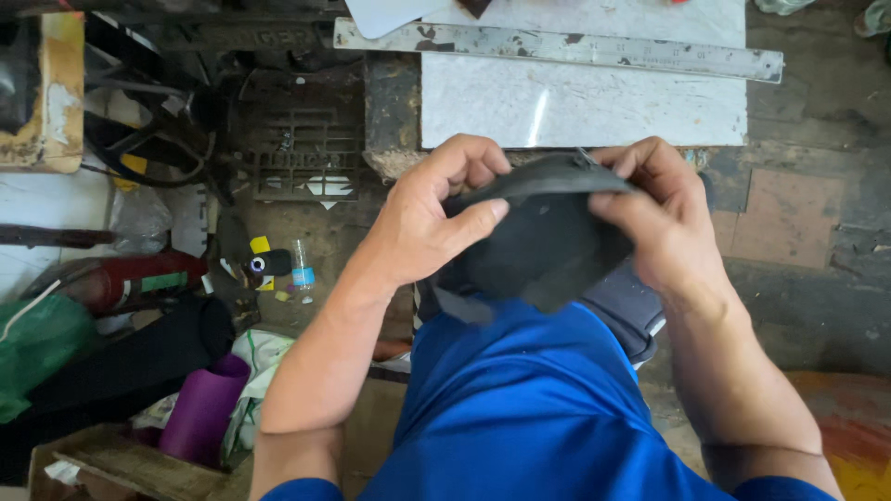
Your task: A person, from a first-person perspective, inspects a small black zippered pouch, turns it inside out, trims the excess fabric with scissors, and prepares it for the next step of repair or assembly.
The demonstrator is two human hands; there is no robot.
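Both hands hold one piece of dark grey-black sheet material [543, 237], bent over at its top edge. My left hand [432, 218] pinches its left edge between thumb and fingers. My right hand [654, 218] grips the right edge, fingers curled over the top. The piece hangs in front of my lap, above blue clothing [520, 399]. Its lower part covers a dark object on my knee that I cannot identify.
A white marble slab [585, 102] lies ahead with a long metal ruler [557, 46] across it. To the left are a cast-iron frame [297, 139], a red cylinder [139, 278], a purple roll [204, 408], a green bag [37, 343] and a small bottle [301, 264].
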